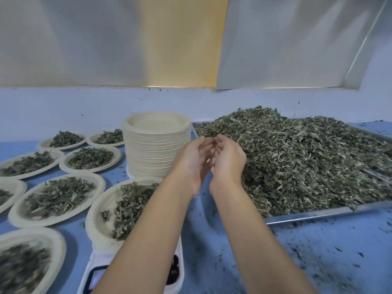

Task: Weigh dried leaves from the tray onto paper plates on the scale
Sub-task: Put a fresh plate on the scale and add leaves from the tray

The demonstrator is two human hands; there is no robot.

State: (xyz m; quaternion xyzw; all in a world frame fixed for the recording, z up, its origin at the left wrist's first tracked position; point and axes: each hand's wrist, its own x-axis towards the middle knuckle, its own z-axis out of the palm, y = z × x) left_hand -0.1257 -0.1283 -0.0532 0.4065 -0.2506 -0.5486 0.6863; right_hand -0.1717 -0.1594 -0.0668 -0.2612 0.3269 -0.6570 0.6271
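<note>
A large metal tray on the right is heaped with dried leaves. A paper plate holding a pile of leaves sits on the white scale at the lower left; my left forearm hides part of both. My left hand and my right hand are raised side by side at the tray's left edge, palms facing each other and fingers loosely cupped. I see no leaves gripped in either hand.
A tall stack of empty paper plates stands just left of my hands. Several filled plates cover the blue table on the left. Leaf crumbs litter the table in front of the tray. A pale wall rises behind.
</note>
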